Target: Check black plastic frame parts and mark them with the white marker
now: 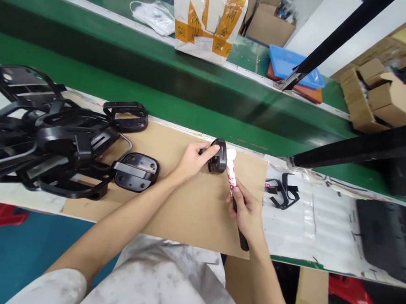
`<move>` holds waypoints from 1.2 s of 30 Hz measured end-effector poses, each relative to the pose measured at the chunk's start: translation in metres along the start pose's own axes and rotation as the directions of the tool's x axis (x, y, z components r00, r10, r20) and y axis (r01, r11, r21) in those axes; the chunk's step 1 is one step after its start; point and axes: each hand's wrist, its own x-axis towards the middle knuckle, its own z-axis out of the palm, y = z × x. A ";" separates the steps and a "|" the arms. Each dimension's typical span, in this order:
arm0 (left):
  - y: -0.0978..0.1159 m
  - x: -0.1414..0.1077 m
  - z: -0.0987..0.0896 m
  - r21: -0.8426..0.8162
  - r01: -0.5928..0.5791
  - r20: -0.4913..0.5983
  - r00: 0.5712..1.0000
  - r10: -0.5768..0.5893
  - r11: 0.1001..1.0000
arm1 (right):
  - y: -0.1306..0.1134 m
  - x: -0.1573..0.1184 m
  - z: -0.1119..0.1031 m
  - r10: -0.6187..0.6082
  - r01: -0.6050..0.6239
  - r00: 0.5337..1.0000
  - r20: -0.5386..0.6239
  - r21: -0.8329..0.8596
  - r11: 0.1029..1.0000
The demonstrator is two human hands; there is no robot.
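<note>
My left hand [192, 160] grips a black moulded plastic part [218, 158], which stands on edge on a brown cardboard sheet [172, 203]. My right hand [247, 214] holds a white tube with pink print [232, 170] and a black lower end [242, 239]. The tube's upper end touches or nearly touches the black part, and the contact point is hidden. To the left, a pile of similar black plastic frames [46, 133] lies at the sheet's edge. One black bracket with metal-ringed holes [136, 173] rests apart from the pile, nearer my left hand.
Small black pieces [283, 191] lie on white bubble wrap [322, 223] to the right. Beyond runs a green conveyor belt [159, 85]. Past it are a printed bag [207, 19], a blue tray [291, 63] and cardboard boxes [381, 98]. Black bars [361, 148] cross the upper right.
</note>
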 end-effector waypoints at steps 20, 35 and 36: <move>-0.010 0.000 -0.002 -0.032 -0.009 0.029 1.000 0.010 0.999 | -0.006 -0.005 0.003 0.093 -0.086 0.995 -0.042 0.144 0.986; -0.009 0.000 -0.004 -0.040 -0.023 0.022 0.999 0.024 0.999 | -0.001 -0.002 0.013 0.088 -0.094 0.992 0.092 0.065 0.993; -0.008 0.001 -0.004 -0.046 -0.018 0.008 1.000 0.019 0.999 | -0.001 -0.002 0.012 0.090 -0.094 0.990 0.112 0.028 0.995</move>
